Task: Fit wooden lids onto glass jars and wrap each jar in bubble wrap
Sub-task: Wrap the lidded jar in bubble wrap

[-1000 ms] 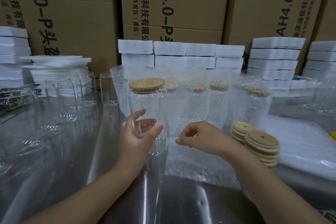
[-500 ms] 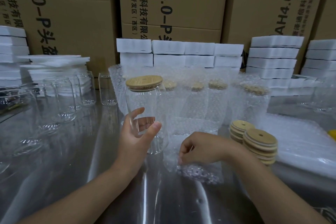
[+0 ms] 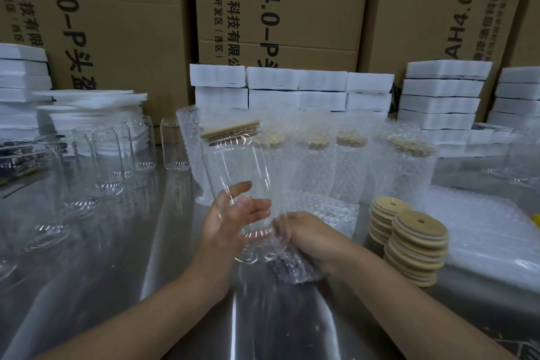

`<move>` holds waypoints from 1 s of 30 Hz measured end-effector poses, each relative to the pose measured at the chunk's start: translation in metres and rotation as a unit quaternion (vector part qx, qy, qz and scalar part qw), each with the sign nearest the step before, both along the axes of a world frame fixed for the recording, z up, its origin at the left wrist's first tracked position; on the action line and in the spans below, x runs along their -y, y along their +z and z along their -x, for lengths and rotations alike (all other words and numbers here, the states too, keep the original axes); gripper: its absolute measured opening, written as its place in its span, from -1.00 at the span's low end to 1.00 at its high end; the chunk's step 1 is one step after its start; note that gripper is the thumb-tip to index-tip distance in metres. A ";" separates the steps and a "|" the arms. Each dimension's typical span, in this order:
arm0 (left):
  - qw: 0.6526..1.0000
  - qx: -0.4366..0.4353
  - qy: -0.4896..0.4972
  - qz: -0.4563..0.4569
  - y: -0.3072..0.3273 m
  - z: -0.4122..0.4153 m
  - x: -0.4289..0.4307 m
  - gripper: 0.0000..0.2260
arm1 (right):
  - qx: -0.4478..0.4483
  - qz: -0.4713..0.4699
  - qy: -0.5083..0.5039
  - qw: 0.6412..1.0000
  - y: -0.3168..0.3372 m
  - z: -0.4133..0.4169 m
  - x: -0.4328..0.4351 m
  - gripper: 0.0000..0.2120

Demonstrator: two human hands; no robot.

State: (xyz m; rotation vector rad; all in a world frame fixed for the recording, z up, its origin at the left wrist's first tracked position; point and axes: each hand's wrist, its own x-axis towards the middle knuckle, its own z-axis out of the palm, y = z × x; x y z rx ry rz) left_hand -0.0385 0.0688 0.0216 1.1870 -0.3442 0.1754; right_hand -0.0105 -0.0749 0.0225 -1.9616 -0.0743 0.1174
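A clear glass jar (image 3: 238, 164) with a wooden lid (image 3: 230, 129) is held tilted, its top leaning left, above the steel table. My left hand (image 3: 230, 222) grips its lower half, fingers curled round the glass. Just right of the jar's base, my right hand (image 3: 309, 235) pinches a bunched piece of bubble wrap (image 3: 292, 269) that hangs under the jar. Behind stand several jars wrapped in bubble wrap (image 3: 318, 166) with lids on. Two stacks of wooden lids (image 3: 415, 245) sit at the right.
Several bare glass jars (image 3: 105, 164) stand at the left on the steel table (image 3: 122, 272). A pile of bubble wrap sheets (image 3: 491, 231) lies at the right. White foam blocks (image 3: 292, 88) and cardboard boxes (image 3: 280, 9) line the back.
The jar has tilted and dropped toward my right hand. My right hand has drawn the bubble wrap left, up against the jar's base.
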 end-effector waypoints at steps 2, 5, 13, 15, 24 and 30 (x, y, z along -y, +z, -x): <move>1.000 -0.019 0.002 0.009 -0.002 -0.004 -0.001 -0.32 | -0.008 -0.004 -0.007 1.000 -0.001 -0.003 0.003 -0.78; 0.999 -0.031 0.015 0.005 -0.002 -0.008 -0.003 -0.35 | -0.018 -0.041 -0.020 0.999 -0.002 -0.007 0.005 -0.75; 0.995 -0.066 0.009 0.073 0.004 -0.008 -0.005 -0.48 | 0.102 0.053 0.036 0.993 0.006 0.005 0.013 -0.76; 0.993 -0.076 0.005 0.085 0.006 -0.008 -0.005 -0.50 | 0.111 0.102 0.058 0.987 0.009 0.011 0.013 -0.71; 0.994 -0.097 -0.008 0.058 0.008 -0.006 -0.005 -0.35 | 0.162 0.132 -0.011 0.978 0.007 0.014 0.008 -0.87; 0.995 -0.099 -0.008 -0.022 -0.001 -0.005 -0.003 -0.50 | 0.161 0.070 -0.080 0.981 0.010 0.012 0.009 -0.84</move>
